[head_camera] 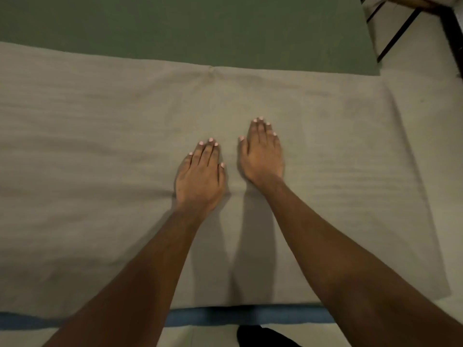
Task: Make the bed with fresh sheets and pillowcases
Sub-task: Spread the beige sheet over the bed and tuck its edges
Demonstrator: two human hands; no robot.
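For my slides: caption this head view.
Left hand and right hand lie flat, side by side, on the grey sheet.

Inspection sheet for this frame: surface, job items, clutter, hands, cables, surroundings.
Surface: green surface lies bare beyond the sheet; blue strip along the near edge.
Job's things: sheet beige, spread flat, faint wrinkles; no pillowcase seen.
Clutter: nothing seen.
Hands: left hand and right hand flat, palms down on the sheet, side by side, apart.
Cables: nothing seen.
Surroundings: black metal frame far right; pale floor; dark shape at the bottom edge, unclear.
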